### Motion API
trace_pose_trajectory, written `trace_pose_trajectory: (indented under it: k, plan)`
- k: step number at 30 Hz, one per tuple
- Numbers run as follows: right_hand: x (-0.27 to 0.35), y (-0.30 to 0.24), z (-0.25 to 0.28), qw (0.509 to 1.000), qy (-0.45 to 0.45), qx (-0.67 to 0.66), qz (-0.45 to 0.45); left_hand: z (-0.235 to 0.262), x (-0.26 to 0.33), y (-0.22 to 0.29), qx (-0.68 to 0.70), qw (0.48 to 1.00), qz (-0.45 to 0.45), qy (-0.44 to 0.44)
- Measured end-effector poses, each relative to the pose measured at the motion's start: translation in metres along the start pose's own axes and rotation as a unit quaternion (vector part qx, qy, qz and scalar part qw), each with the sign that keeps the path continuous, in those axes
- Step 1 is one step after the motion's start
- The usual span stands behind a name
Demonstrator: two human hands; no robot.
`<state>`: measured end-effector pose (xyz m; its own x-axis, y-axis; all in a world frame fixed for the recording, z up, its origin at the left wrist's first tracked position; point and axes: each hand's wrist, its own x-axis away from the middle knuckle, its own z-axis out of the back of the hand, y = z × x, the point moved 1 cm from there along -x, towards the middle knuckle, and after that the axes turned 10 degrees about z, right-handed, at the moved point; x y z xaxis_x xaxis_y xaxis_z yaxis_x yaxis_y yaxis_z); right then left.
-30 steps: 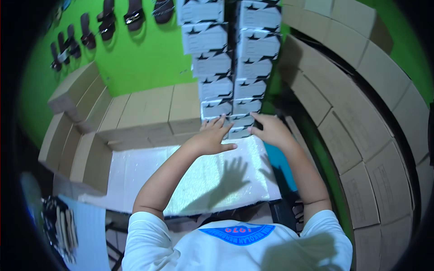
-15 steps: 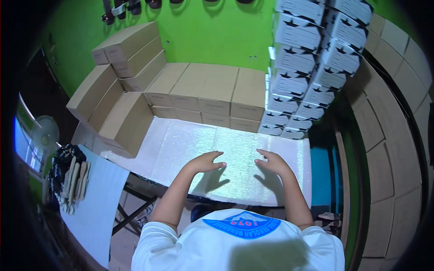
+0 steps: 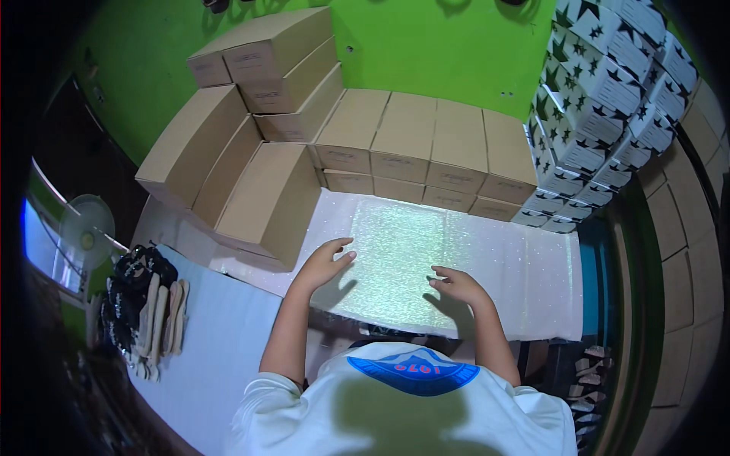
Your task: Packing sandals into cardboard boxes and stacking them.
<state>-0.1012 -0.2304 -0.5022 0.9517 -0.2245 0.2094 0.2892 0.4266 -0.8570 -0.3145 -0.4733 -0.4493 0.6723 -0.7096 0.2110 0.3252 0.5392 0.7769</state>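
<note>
My left hand (image 3: 322, 266) hovers over the left part of a table covered with a pale, glittery sheet (image 3: 525, 273). Its fingers are apart and nothing is in them. My right hand (image 3: 459, 287) is held above the same sheet, farther right, also with parted fingers and no object. Both hands cast shadows on the sheet. The thing nearest my left hand is a long brown cardboard box (image 3: 266, 199) at the table's left end.
Brown cardboard boxes (image 3: 411, 137) line the green wall, with more stacked at the left. White star-patterned boxes (image 3: 593, 99) rise at the back right. On a lower pale table (image 3: 220, 334) at the left lie dark and beige footwear-like pieces (image 3: 156, 315). A fan (image 3: 87, 232) stands beyond.
My view has turned left, so the table and boxes sit farther right in the picture. Relative to the table, both hands have shifted left. They stay open and without any object.
</note>
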Motion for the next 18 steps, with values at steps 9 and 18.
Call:
trace_pose_trajectory:
  k: [9,18]
  plan:
    - [-0.021,-0.040,-0.044,0.995,-0.055,0.084,0.026,0.008,0.045,-0.066,0.096,0.994,0.054,0.003]
    - [-0.016,-0.074,-0.086,0.994,-0.053,0.057,0.083,0.024,0.087,-0.095,0.149,0.983,0.093,0.053]
